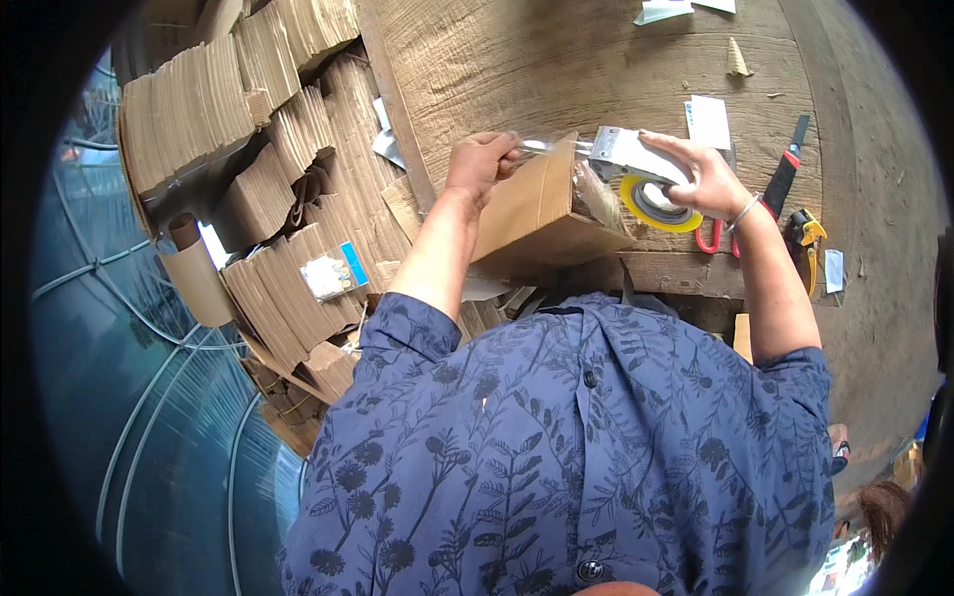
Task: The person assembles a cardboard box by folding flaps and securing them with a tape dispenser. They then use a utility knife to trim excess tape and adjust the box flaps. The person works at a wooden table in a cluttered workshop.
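A brown cardboard box (532, 221) sits at the near edge of the wooden table, directly before me. My right hand (701, 179) grips a tape dispenser (633, 154), grey metal with a yellow-rimmed roll, at the box's right end. Clear tape (545, 146) stretches from it leftward across the box's far top edge. At the box's left side my left hand (481, 167) is closed, its fingertips pinched at the loose end of that tape. Some clear tape also shows on the right end of the box.
Right of the dispenser lie red-handled scissors (712, 238), a knife with a black and red handle (782, 181) and a yellow-black tool (807, 236). Paper slips (708, 124) lie farther back. Stacks of flattened cardboard (194, 114) fill the left, with a small white-and-blue packet (333, 274) on them.
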Available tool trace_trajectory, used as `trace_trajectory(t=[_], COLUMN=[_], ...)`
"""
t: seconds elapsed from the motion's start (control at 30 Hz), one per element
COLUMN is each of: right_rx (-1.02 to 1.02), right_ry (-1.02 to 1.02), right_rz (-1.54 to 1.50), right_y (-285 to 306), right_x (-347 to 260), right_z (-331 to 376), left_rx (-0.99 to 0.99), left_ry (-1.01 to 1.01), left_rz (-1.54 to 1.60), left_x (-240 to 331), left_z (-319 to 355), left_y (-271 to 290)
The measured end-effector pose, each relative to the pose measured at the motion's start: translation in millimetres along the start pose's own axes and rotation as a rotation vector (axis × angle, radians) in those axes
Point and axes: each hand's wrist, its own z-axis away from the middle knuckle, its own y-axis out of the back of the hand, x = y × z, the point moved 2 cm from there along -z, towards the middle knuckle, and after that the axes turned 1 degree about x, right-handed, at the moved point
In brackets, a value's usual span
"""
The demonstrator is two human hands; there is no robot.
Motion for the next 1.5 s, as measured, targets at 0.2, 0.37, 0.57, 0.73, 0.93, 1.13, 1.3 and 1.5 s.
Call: trace_trajectory(t=[0.2, 0.37, 0.57, 0.73, 0.93, 1.13, 1.3, 1.5], right_rx=[-0.179, -0.285, -0.284, -0.239, -0.22, -0.222, -0.123, 0.069], right_ry=[-0.155, -0.217, -0.221, -0.279, -0.202, -0.261, -0.278, -0.241], right_rz=[-0.158, -0.089, -0.064, -0.042, -0.039, -0.169, -0.394, -0.42], right_y=[-12.4, -11.8, -11.7, -15.8, -17.2, -21.0, -35.2, -67.7], right_x=[24.9, 29.6, 36.3, 31.4, 39.9, 56.6, 72.3, 91.4], right_z=[-40.3, -59.3, -60.7, -55.8, -52.6, -47.6, -6.0, 77.9], left_rx=[0.197, 0.082, 0.026, -0.139, -0.529, -0.242, -0.342, -0.361], left_ry=[0.06, 0.201, 0.042, -0.586, 0.018, -0.662, -0.809, -0.851], left_rz=[-0.031, -0.271, -1.143, -0.821, -1.128, -1.121, -1.21, -1.185], left_x=[-24.2, -60.7, -56.7, -81.2, -54.2, -44.9, -41.0, -33.8], left_z=[-11.4, -10.9, 3.4, 25.3, 26.8, 42.9, 36.8, 39.9], left_y=[18.9, 28.3, 46.9, 23.7, 43.4, -59.4, -59.0, -62.4])
